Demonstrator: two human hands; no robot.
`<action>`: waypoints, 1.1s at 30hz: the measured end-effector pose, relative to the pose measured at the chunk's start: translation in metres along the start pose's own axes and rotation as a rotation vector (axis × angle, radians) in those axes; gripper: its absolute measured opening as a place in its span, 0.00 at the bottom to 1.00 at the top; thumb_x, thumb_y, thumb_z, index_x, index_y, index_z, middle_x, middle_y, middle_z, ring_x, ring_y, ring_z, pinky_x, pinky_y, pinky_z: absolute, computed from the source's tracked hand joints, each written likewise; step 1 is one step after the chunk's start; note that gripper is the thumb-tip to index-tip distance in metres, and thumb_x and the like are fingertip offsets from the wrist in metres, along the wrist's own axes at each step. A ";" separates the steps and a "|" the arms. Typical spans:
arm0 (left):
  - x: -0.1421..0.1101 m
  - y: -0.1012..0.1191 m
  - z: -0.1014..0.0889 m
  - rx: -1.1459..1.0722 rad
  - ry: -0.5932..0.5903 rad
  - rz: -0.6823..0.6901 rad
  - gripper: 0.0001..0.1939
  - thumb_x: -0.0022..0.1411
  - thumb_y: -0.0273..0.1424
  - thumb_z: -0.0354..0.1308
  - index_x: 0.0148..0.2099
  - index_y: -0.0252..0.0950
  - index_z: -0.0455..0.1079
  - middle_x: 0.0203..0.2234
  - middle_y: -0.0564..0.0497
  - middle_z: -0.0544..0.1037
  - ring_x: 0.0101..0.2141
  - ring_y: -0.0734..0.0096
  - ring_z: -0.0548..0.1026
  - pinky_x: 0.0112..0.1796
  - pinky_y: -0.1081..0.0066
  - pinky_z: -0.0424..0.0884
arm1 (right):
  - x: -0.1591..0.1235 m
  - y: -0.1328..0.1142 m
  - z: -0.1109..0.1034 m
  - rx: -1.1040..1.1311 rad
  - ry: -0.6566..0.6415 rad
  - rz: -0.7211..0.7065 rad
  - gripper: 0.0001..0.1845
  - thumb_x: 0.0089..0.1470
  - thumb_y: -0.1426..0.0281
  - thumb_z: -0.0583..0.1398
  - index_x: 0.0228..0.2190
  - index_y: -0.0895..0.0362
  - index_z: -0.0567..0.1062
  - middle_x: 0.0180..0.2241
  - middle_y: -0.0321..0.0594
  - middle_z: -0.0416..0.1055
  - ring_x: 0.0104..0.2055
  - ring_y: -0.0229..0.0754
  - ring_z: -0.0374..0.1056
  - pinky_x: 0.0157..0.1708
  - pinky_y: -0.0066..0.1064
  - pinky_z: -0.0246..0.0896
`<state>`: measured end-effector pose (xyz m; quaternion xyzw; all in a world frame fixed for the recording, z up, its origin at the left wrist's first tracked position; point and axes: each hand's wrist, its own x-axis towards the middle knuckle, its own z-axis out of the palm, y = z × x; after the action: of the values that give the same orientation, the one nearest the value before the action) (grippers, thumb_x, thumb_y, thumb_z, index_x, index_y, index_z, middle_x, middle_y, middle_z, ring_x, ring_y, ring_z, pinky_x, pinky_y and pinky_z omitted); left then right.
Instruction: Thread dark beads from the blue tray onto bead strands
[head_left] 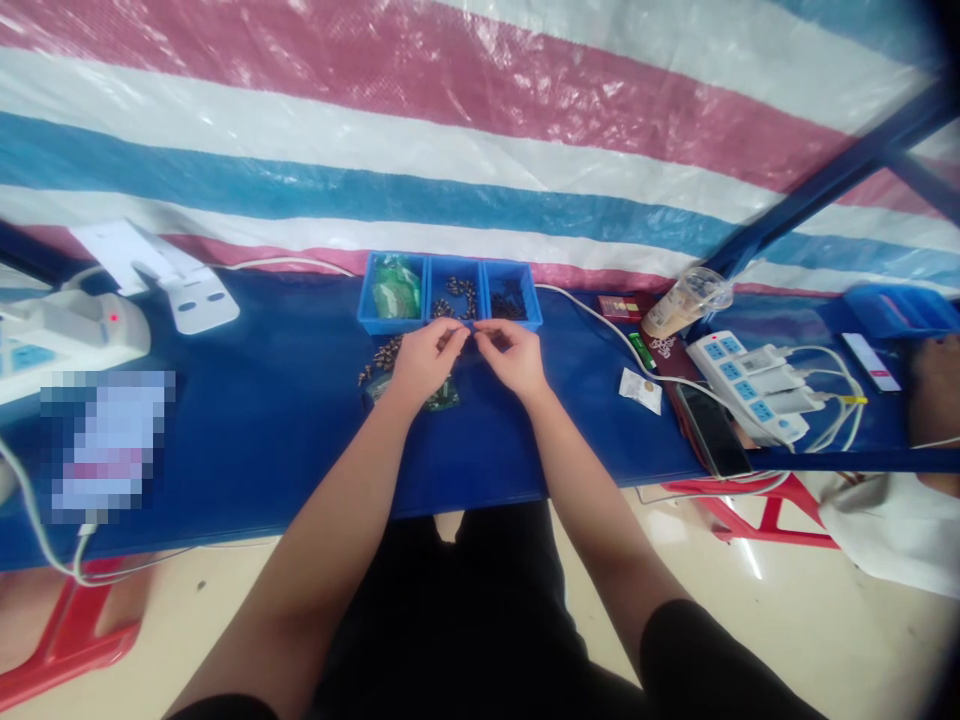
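Note:
My left hand (433,358) and my right hand (513,354) come close together just in front of three joined blue bins. Thumb and fingers are pinched on each hand; whatever sits between the fingertips is too small to make out. A green plastic bag (397,287) fills the left bin (375,325). Small brass-and-dark metal pieces (455,295) lie in the middle bin, and small black pieces (507,300) in the right one. Beside and partly under my left hand is a loose pile of metal pieces (382,360), with a green clear bag (444,397) partly hidden by the wrist.
On the right are a plastic cup (686,302), a small white packet (640,391), a dark phone (715,432) and a white power strip (746,388) with cables. At left stand a white stand (201,298) and a second power strip (112,335). Another person's arm (934,390) shows far right.

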<state>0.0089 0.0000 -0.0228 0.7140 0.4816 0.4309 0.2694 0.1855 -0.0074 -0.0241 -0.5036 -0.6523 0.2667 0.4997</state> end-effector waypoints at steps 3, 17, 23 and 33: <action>0.000 -0.002 0.002 -0.011 0.022 0.009 0.12 0.66 0.39 0.60 0.47 0.39 0.76 0.26 0.54 0.78 0.25 0.73 0.75 0.31 0.72 0.70 | 0.000 0.000 0.000 0.004 0.005 -0.005 0.12 0.58 0.64 0.62 0.40 0.55 0.82 0.36 0.41 0.81 0.35 0.40 0.76 0.37 0.34 0.73; 0.001 -0.003 0.001 0.042 0.006 0.031 0.09 0.68 0.37 0.58 0.43 0.38 0.76 0.26 0.54 0.80 0.27 0.73 0.76 0.34 0.72 0.71 | 0.000 0.001 0.001 0.015 0.017 -0.003 0.12 0.57 0.64 0.63 0.41 0.54 0.82 0.35 0.40 0.81 0.34 0.40 0.75 0.35 0.33 0.72; 0.000 -0.002 0.001 0.024 0.013 0.029 0.11 0.66 0.37 0.61 0.48 0.39 0.76 0.27 0.54 0.80 0.26 0.73 0.75 0.34 0.71 0.72 | 0.001 0.002 0.001 0.013 0.033 -0.012 0.11 0.58 0.65 0.62 0.40 0.55 0.82 0.36 0.40 0.82 0.35 0.40 0.76 0.36 0.33 0.71; 0.001 -0.001 0.000 0.055 -0.023 0.035 0.11 0.70 0.38 0.56 0.42 0.38 0.76 0.27 0.53 0.80 0.27 0.72 0.76 0.33 0.70 0.69 | 0.000 -0.003 0.001 0.011 0.017 0.012 0.11 0.57 0.64 0.63 0.40 0.54 0.82 0.36 0.41 0.82 0.34 0.40 0.76 0.37 0.34 0.72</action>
<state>0.0083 0.0014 -0.0229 0.7342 0.4777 0.4141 0.2476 0.1834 -0.0077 -0.0223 -0.5069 -0.6435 0.2692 0.5064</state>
